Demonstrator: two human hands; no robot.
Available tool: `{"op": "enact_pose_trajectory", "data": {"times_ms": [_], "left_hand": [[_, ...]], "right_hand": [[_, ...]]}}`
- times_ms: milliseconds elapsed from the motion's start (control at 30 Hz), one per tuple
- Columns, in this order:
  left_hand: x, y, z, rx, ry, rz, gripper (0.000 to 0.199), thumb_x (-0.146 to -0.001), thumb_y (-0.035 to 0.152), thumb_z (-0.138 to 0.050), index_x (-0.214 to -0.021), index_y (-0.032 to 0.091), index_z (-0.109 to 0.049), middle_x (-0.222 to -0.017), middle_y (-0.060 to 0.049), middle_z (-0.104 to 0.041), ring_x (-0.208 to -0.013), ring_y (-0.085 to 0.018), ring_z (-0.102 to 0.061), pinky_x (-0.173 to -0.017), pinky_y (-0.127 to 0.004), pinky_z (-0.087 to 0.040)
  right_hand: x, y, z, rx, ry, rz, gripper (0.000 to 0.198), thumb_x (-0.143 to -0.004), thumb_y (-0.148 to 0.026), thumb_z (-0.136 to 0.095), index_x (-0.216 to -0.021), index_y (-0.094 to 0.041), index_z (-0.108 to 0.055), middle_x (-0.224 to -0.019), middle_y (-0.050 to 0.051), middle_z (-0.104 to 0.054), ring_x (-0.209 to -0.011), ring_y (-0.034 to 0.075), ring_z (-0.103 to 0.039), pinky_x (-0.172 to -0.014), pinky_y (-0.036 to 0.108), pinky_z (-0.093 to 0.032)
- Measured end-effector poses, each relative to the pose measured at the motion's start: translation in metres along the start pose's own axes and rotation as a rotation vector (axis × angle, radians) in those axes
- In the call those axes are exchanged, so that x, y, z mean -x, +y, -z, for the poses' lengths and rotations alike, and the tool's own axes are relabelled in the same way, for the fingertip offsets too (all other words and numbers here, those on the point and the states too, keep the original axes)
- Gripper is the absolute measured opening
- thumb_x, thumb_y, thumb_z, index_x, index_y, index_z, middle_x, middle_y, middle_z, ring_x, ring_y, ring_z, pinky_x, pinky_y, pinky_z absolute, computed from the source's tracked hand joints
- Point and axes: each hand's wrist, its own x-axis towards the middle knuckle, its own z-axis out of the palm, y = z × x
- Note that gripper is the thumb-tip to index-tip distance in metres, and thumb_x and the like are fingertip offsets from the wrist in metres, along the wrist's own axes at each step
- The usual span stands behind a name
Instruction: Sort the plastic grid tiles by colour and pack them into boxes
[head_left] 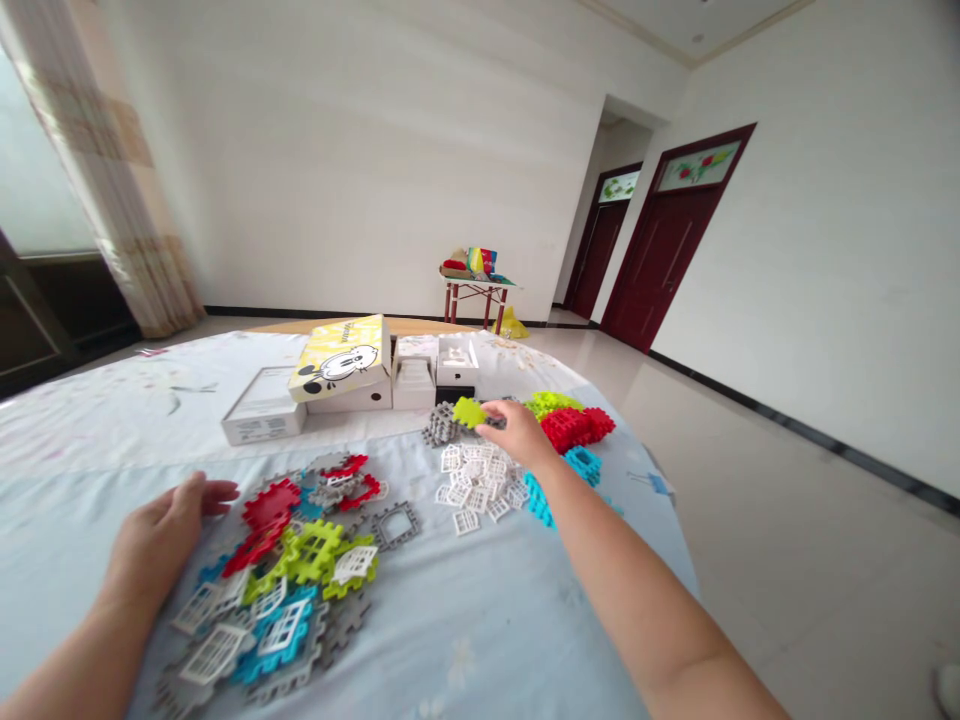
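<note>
My right hand (517, 432) pinches a lime-green plastic building tile (469, 412) above the stacked grey tiles (441, 426). Just below lies a cluster of small white window pieces (480, 478). Red tiles (574, 428), lime-green tiles (551, 403) and blue tiles (540, 500) are grouped to the right of that hand, partly behind my forearm. My left hand (169, 525) rests by the left side of a mixed heap, its fingers apart and holding nothing. The heap has red pieces (271, 503), lime-green pieces (311, 552), blue pieces (281, 635) and grey frames (396, 525).
A yellow and white cartoon box (341, 360) stands at the back of the round table, beside a white box (262, 410) and a small open white box (457, 362). Cloth (450, 640) covers the tabletop. Farther off, a small table (480, 285) stands by the wall.
</note>
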Motion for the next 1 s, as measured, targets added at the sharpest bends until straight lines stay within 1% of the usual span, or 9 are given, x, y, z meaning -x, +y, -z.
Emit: {"op": "enact_pose_trajectory", "data": {"times_ms": [67, 200, 333, 467, 600, 733, 800, 867, 1000], "left_hand": [[0.000, -0.001, 0.000, -0.014, 0.001, -0.026, 0.041, -0.073, 0.051, -0.037, -0.073, 0.022, -0.066, -0.065, -0.005, -0.068, -0.068, -0.025, -0.063, -0.070, -0.036, -0.047], [-0.002, 0.000, 0.000, -0.046, -0.026, 0.013, 0.042, -0.073, 0.051, -0.036, -0.077, 0.021, -0.066, -0.067, -0.005, -0.069, -0.068, -0.024, -0.063, -0.069, -0.034, -0.046], [-0.002, 0.002, 0.001, -0.038, -0.033, 0.034, 0.044, -0.072, 0.051, -0.036, -0.077, 0.019, -0.066, -0.067, -0.004, -0.069, -0.070, -0.023, -0.063, -0.071, -0.034, -0.046], [-0.002, 0.001, 0.001, -0.017, -0.028, 0.031, 0.042, -0.072, 0.050, -0.037, -0.076, 0.020, -0.066, -0.066, -0.004, -0.068, -0.070, -0.024, -0.062, -0.072, -0.034, -0.046], [-0.002, 0.000, 0.000, -0.024, -0.024, 0.031, 0.042, -0.073, 0.050, -0.036, -0.075, 0.020, -0.066, -0.065, -0.004, -0.068, -0.067, -0.023, -0.062, -0.068, -0.034, -0.046], [0.005, 0.008, 0.000, -0.012, 0.003, 0.035, 0.045, -0.074, 0.050, -0.035, -0.074, 0.018, -0.066, -0.064, -0.005, -0.067, -0.065, -0.022, -0.061, -0.063, -0.032, -0.046], [0.010, 0.014, 0.000, 0.007, 0.003, 0.035, 0.044, -0.074, 0.049, -0.035, -0.073, 0.017, -0.065, -0.064, -0.005, -0.066, -0.064, -0.021, -0.061, -0.063, -0.031, -0.046], [0.014, 0.019, 0.000, 0.040, 0.010, 0.037, 0.042, -0.074, 0.047, -0.036, -0.071, 0.016, -0.065, -0.064, -0.005, -0.066, -0.063, -0.020, -0.060, -0.063, -0.029, -0.046], [0.016, 0.021, -0.002, 0.096, 0.015, 0.023, 0.041, -0.073, 0.047, -0.038, -0.070, 0.015, -0.064, -0.065, -0.005, -0.066, -0.061, -0.018, -0.060, -0.062, -0.028, -0.046]], "right_hand": [[-0.010, 0.028, 0.017, 0.154, 0.080, -0.132, 0.031, -0.074, -0.032, -0.062, -0.102, -0.021, -0.061, -0.100, 0.004, -0.066, -0.095, 0.018, -0.059, -0.084, 0.031, -0.042], [-0.025, 0.068, 0.044, 0.463, 0.088, -0.331, 0.028, -0.075, -0.038, -0.060, -0.099, -0.024, -0.062, -0.101, 0.004, -0.067, -0.097, 0.021, -0.058, -0.084, 0.032, -0.040], [-0.030, 0.085, 0.052, 0.633, 0.085, -0.463, 0.030, -0.077, -0.039, -0.058, -0.101, -0.022, -0.063, -0.101, 0.008, -0.066, -0.101, 0.025, -0.055, -0.084, 0.037, -0.036], [-0.027, 0.086, 0.051, 0.629, 0.085, -0.490, 0.027, -0.078, -0.036, -0.057, -0.100, -0.023, -0.063, -0.101, 0.009, -0.066, -0.100, 0.026, -0.055, -0.084, 0.038, -0.036], [-0.021, 0.073, 0.041, 0.570, 0.103, -0.396, 0.025, -0.079, -0.034, -0.054, -0.099, -0.024, -0.064, -0.099, 0.006, -0.067, -0.098, 0.023, -0.057, -0.084, 0.034, -0.038], [-0.015, 0.044, 0.018, 0.383, 0.097, -0.197, 0.023, -0.080, -0.031, -0.053, -0.098, -0.022, -0.064, -0.097, 0.004, -0.067, -0.093, 0.018, -0.059, -0.083, 0.029, -0.041], [-0.009, 0.023, 0.004, 0.243, 0.039, -0.054, 0.022, -0.079, -0.029, -0.054, -0.097, -0.020, -0.064, -0.094, 0.004, -0.068, -0.090, 0.017, -0.059, -0.082, 0.028, -0.042], [0.000, -0.003, -0.011, 0.119, -0.062, 0.079, 0.021, -0.079, -0.028, -0.055, -0.096, -0.020, -0.065, -0.090, 0.004, -0.068, -0.086, 0.017, -0.060, -0.080, 0.027, -0.043], [0.022, -0.050, -0.036, -0.004, -0.274, 0.271, 0.021, -0.079, -0.026, -0.056, -0.096, -0.019, -0.065, -0.089, 0.003, -0.068, -0.084, 0.016, -0.059, -0.078, 0.027, -0.043]]}}
